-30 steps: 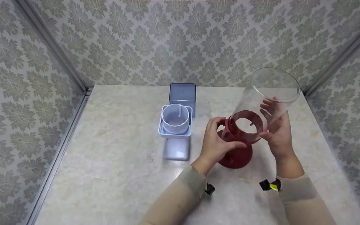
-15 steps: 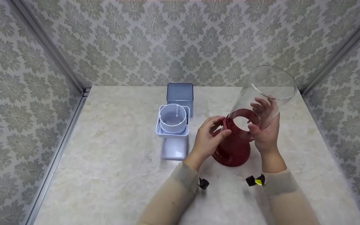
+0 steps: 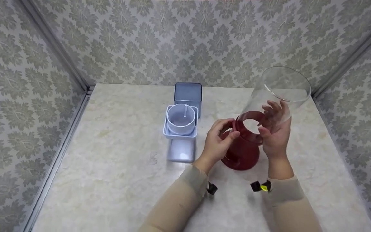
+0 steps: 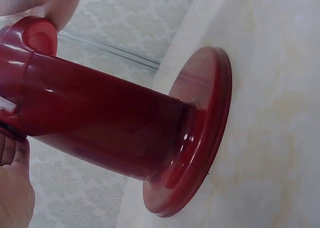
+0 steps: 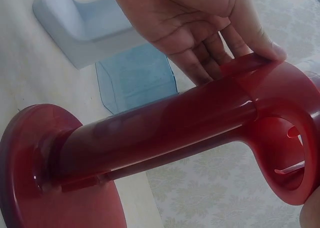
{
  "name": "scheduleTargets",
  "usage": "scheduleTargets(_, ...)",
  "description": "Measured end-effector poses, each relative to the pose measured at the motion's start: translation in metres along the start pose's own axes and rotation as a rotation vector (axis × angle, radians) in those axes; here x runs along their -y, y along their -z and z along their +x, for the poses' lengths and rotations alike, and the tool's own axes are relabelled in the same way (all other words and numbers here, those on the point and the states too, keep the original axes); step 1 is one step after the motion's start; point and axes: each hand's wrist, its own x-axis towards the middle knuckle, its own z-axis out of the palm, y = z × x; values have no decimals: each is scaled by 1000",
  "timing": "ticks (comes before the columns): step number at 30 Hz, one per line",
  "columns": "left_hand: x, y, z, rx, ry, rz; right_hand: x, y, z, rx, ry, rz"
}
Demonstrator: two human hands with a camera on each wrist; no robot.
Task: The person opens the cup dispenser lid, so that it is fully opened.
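In the head view a red dispenser stand [image 3: 243, 156] with a round base stands upright on the table. A tall clear cylinder [image 3: 285, 87] tilts up and away from its red ring [image 3: 250, 137]. My left hand [image 3: 216, 138] pinches the ring's left side, thumb in front and fingers behind. My right hand [image 3: 275, 132] holds the lower right side of the cylinder; its bent fingers show through the clear wall and its thumb lies by the ring. The right wrist view shows the left thumb and fingers on the red collar [image 5: 280, 88]. In the left wrist view the base [image 4: 210, 133] rests on the table.
Left of the stand is a pale blue dispenser base [image 3: 181, 151] with a round cup [image 3: 181, 124] on top. A translucent blue square container [image 3: 188, 93] stands behind it. Patterned walls [image 3: 185, 42] enclose the table [image 3: 114, 161] at the back and sides.
My left thumb has drawn back from beneath the ring to its left side. My right hand has shifted left, bringing its thumb to the ring's right edge. The stand stays put.
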Motion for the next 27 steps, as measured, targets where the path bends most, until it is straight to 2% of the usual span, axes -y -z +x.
scheduleTargets(8,2,0,0,4,-30,16,-3,1,1,-3,22,3)
scheduleTargets(16,1,2,-1,13,-41,61,-5,-1,4,-57,53,-116)
scheduleTargets(22,-4,2,-1,39,-43,101,1,4,13,2,128,-227)
scheduleTargets(27,-5,3,-2,49,-16,97,4,9,17,53,133,-230)
